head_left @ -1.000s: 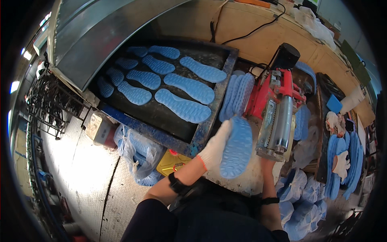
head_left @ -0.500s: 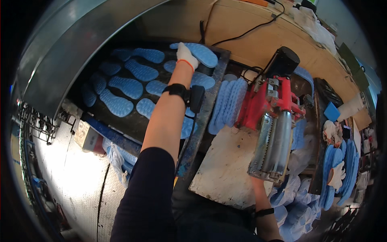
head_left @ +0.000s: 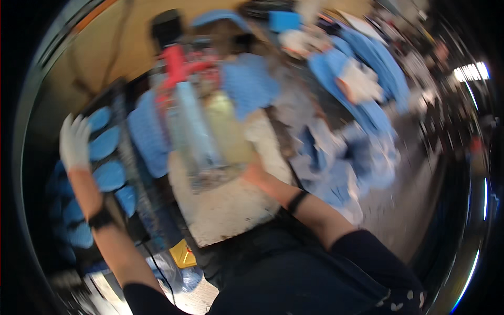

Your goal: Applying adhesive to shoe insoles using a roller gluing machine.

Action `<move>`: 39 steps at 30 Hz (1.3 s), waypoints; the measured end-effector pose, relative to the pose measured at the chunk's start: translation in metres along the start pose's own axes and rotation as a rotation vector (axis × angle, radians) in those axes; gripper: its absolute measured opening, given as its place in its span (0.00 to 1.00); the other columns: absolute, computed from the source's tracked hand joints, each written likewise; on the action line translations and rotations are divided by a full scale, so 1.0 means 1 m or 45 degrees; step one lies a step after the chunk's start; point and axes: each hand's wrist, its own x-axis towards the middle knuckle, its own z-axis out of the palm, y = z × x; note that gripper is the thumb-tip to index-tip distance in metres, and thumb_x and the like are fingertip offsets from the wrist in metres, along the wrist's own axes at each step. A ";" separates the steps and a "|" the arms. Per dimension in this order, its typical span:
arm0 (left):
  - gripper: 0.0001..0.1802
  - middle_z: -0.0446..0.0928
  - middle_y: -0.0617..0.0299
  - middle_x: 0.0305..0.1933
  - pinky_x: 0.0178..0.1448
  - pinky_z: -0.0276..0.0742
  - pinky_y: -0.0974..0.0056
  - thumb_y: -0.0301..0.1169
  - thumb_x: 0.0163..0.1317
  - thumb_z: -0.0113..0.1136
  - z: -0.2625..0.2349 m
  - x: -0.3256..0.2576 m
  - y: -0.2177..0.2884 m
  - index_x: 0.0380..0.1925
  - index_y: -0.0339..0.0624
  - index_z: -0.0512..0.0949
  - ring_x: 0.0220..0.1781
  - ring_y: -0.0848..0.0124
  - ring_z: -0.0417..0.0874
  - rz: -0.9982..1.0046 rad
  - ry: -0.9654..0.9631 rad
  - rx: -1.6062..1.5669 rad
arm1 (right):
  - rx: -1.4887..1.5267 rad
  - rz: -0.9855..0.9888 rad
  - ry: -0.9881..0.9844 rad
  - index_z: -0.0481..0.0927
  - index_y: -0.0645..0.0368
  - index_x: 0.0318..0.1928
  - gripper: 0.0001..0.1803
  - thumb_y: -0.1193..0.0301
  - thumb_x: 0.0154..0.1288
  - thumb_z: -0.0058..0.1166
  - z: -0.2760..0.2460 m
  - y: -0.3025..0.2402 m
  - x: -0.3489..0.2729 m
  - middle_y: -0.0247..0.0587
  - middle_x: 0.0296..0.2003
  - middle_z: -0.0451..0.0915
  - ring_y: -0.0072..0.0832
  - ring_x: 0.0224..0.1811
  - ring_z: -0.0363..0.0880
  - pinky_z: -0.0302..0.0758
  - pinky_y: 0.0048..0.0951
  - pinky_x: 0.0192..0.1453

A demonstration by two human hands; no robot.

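Observation:
The picture is blurred by motion. My left hand (head_left: pixel 74 142), in a white glove, hovers over the dark tray (head_left: pixel 113 89) of blue insoles (head_left: pixel 108 175) at the left, fingers spread and holding nothing. My right hand (head_left: pixel 253 175) grips the base of a large tool with a red head and clear barrel (head_left: pixel 193 126), held over the worn white board (head_left: pixel 231 205) in front of me. A stack of blue insoles (head_left: pixel 147 137) stands beside the tool.
Heaps of blue insoles (head_left: pixel 362 152) and white pieces (head_left: pixel 359 84) crowd the right side of the bench. A yellow object (head_left: pixel 184 253) and a plastic bag (head_left: pixel 176 275) lie below the board. A black box (head_left: pixel 165 26) sits at the back.
The camera has swung sharply to the right, shifting everything left. My left hand has left its insole on the tray and is pulling back empty. The right hand still holds the tool.

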 end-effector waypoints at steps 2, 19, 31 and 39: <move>0.23 0.67 0.44 0.66 0.72 0.65 0.59 0.31 0.75 0.38 0.145 -0.065 -0.020 0.67 0.35 0.62 0.66 0.56 0.70 0.175 0.341 0.274 | -0.140 0.072 0.033 0.77 0.59 0.48 0.19 0.77 0.53 0.56 -0.030 0.004 0.001 0.47 0.45 0.74 0.50 0.47 0.73 0.73 0.45 0.51; 0.19 0.75 0.55 0.21 0.31 0.72 0.61 0.33 0.72 0.44 0.281 -0.310 -0.254 0.25 0.33 0.77 0.23 0.67 0.76 -0.108 -0.295 1.512 | 0.784 1.208 0.670 0.78 0.62 0.44 0.09 0.72 0.68 0.49 -0.148 0.288 -0.181 0.45 0.35 0.84 0.34 0.38 0.84 0.78 0.34 0.44; 0.14 0.74 0.55 0.28 0.34 0.71 0.62 0.28 0.69 0.43 0.283 -0.305 -0.279 0.26 0.37 0.74 0.29 0.62 0.75 0.206 -0.278 2.039 | 0.404 0.688 -0.254 0.75 0.44 0.57 0.26 0.76 0.56 0.51 -0.061 0.228 -0.130 0.56 0.36 0.81 0.54 0.43 0.80 0.75 0.46 0.46; 0.13 0.73 0.56 0.28 0.36 0.70 0.61 0.28 0.69 0.43 0.278 -0.303 -0.267 0.26 0.37 0.74 0.30 0.62 0.74 0.127 -0.199 2.111 | 0.582 1.281 0.378 0.70 0.55 0.62 0.34 0.59 0.54 0.60 -0.004 0.306 -0.128 0.57 0.44 0.80 0.51 0.48 0.80 0.76 0.41 0.51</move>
